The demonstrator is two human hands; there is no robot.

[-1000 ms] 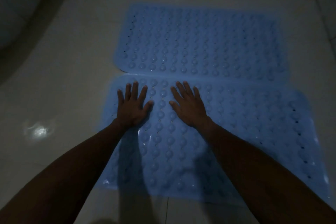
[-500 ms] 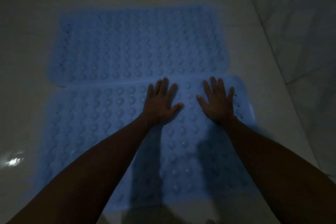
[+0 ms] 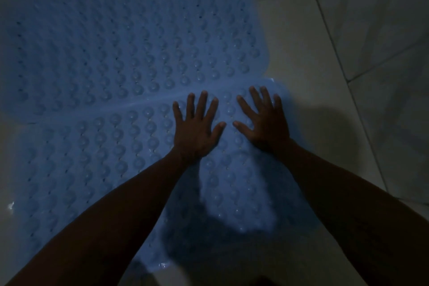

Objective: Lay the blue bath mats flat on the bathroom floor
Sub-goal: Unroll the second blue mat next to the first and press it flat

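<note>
Near the middle of the frame, I am pressing my left hand [image 3: 195, 132] and right hand [image 3: 263, 121], fingers spread wide, on the near blue mat [image 3: 92, 169].

the picture is dim and bluish, soft all over with some grain. the arms read as near-black shapes. dark shadows fall on the mat [image 3: 97, 151] below the left hand [image 3: 196, 133] and on the floor [image 3: 308, 58] right of the right hand [image 3: 265, 121]. a small glint shows far left of the hands; straight tile lines bow near the right edge.
</note>
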